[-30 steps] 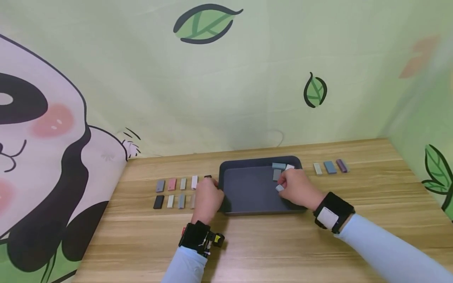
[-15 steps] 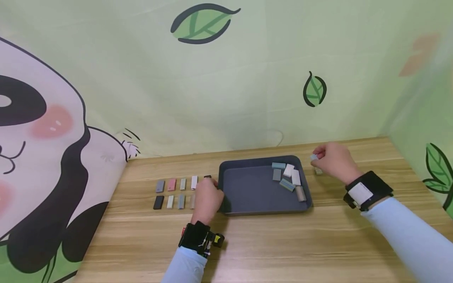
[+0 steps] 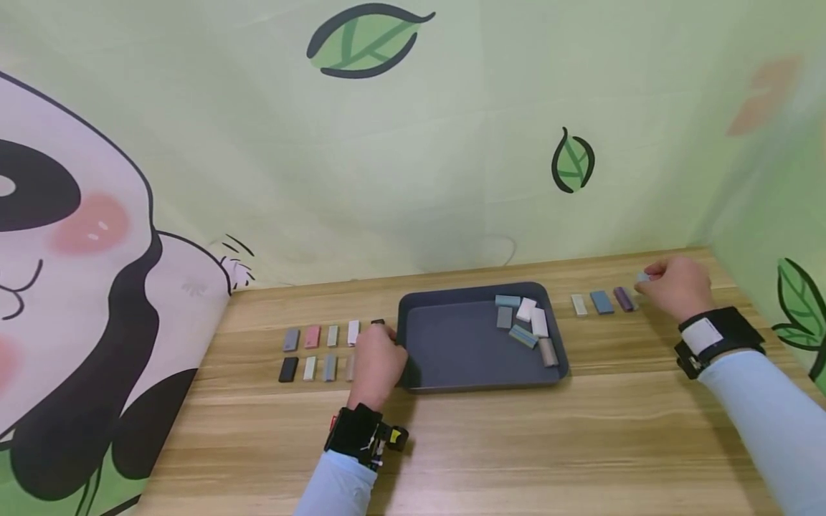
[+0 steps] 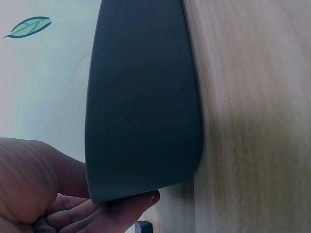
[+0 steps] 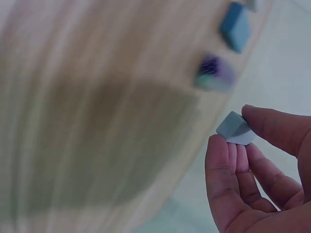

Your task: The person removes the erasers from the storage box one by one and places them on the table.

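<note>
Furthest to the left of my left hand [image 3: 377, 362], two rows of small blocks lie on the wooden table [image 3: 484, 444]. In the row further out from me I see a purple-grey block [image 3: 292, 339], a pink block [image 3: 312, 336], a pale grey block [image 3: 332, 335] and a white block [image 3: 353, 332] near my knuckles; a black piece [image 3: 378, 322] peeks out just beyond my fingers. The nearer row runs from a black block [image 3: 288, 369] through an off-white block [image 3: 310, 368] and a blue-grey block [image 3: 330, 367] to a beige block [image 3: 350, 367] partly covered by my hand.

My left fingers grip the left end of the dark tray [image 3: 452, 351], thumb at the rim, the others against the outer wall. Well to the right of those fingers, six pieces sit in the tray's right part, among them a teal block [image 3: 507, 300] and a striped block [image 3: 523, 336].

Between the tray and my right hand [image 3: 677, 287] lie a pale block [image 3: 578, 304], a blue block [image 3: 601, 302] and a purple block [image 3: 623, 299], the last nearest my fingertips. My right thumb and fingers pinch a small light-blue block [image 5: 235, 128], held clear of the tabletop.
</note>
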Available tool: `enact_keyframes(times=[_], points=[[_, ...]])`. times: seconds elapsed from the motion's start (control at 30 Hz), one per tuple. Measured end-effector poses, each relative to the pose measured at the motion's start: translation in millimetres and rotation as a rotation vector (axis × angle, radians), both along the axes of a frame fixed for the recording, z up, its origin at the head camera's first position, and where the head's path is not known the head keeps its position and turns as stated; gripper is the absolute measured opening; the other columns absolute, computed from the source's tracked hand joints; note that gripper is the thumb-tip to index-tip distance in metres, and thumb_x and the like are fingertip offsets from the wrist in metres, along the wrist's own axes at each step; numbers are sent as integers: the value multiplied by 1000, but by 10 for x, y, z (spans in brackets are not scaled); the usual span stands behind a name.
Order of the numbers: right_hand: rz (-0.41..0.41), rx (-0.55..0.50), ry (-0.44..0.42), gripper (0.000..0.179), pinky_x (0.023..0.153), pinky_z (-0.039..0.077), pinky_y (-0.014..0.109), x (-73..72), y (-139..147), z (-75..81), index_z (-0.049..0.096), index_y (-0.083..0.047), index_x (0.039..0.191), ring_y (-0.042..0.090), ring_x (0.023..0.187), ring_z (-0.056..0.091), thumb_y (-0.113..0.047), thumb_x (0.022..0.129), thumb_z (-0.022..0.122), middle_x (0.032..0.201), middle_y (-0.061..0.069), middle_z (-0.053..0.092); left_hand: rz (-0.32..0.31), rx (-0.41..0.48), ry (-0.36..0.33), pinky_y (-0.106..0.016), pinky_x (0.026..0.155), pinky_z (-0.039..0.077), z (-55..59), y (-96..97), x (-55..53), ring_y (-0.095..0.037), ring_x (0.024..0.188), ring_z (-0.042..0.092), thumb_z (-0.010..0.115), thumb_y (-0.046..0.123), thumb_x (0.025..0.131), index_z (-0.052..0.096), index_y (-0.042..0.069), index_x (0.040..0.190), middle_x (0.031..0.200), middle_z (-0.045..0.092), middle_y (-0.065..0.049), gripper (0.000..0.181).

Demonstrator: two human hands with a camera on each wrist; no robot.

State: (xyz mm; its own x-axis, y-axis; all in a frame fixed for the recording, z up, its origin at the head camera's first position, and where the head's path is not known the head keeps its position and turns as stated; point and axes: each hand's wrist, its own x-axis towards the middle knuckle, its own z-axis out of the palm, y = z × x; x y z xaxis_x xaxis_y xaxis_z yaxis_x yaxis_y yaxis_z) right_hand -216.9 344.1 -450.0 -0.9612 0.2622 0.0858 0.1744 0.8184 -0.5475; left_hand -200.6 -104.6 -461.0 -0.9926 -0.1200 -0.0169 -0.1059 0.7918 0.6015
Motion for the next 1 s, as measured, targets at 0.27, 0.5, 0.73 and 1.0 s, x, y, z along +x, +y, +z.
enact_keyframes(times=[0.27,0.5,0.73,1.0], points=[[-34,7,15,32,67,42,42,2,124,-178,66,9,97,40,85,59,-18,80,66,88,26,66,9,8,-41,-25,49,42,4,-4,-13,-17,65,57,59,-1,74,66,4,81,80,62,-9,12],[-39,7,-25,33,65,41,40,-15,122,-253,66,9,97,40,85,60,-19,79,69,87,25,66,8,7,-61,-24,52,44,-9,-11,-5,-18,68,58,59,-1,74,68,2,90,86,63,-9,18],[-42,16,-36,35,67,43,43,-47,138,-306,66,9,97,41,85,59,-20,79,68,88,25,66,9,-5,-46,-24,51,43,-13,-11,-7,-17,67,57,59,0,74,67,3,86,83,62,-8,14],[-31,26,-36,36,69,45,48,-66,154,-356,65,11,98,43,88,58,-20,80,68,95,28,64,-7,-22,23,-26,41,31,-32,-5,-5,-14,50,43,57,-2,72,59,7,63,61,47,-1,13]])
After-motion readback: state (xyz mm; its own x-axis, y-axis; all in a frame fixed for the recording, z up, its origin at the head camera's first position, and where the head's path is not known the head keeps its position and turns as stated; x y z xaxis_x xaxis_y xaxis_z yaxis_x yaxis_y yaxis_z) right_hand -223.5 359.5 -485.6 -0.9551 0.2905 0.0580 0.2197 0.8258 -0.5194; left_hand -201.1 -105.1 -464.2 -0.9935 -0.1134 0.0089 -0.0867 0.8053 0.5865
